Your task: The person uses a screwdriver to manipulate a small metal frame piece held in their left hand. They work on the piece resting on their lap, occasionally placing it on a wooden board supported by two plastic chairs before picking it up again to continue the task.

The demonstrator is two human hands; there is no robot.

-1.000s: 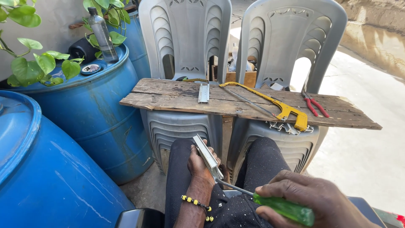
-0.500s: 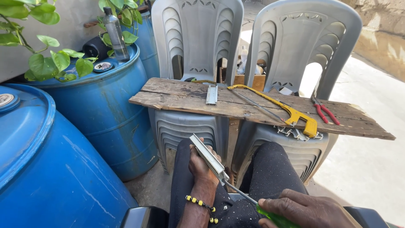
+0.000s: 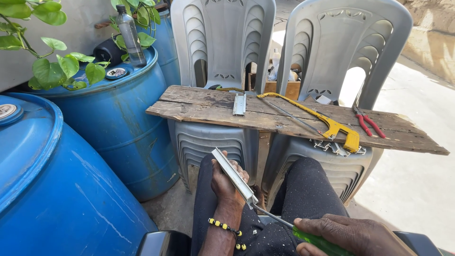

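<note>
My left hand (image 3: 226,182) grips a short grey metal channel strip (image 3: 233,174), held slanted over my left knee. My right hand (image 3: 348,234) is closed on the green handle of a screwdriver (image 3: 315,241); its thin shaft (image 3: 272,215) runs up-left and its tip meets the strip's lower end. A beaded bracelet (image 3: 227,230) circles my left wrist. Ahead, a weathered wooden plank (image 3: 199,106) lies across the seats of two stacks of grey plastic chairs (image 3: 222,42). On the plank rest a small metal piece (image 3: 240,104), a yellow hacksaw (image 3: 327,124) and red-handled pliers (image 3: 367,123).
Two big blue drums stand at my left: one close (image 3: 57,189), one farther back (image 3: 118,114) with a plastic bottle (image 3: 131,35) on its lid. Green leafy plant stems (image 3: 52,66) hang over them. A box sits behind the chairs. Bare concrete floor (image 3: 417,180) lies to the right.
The view has tilted down and drawn closer. My right hand has slid lower in the frame with the screwdriver still against the strip. The left hand keeps its grip.
</note>
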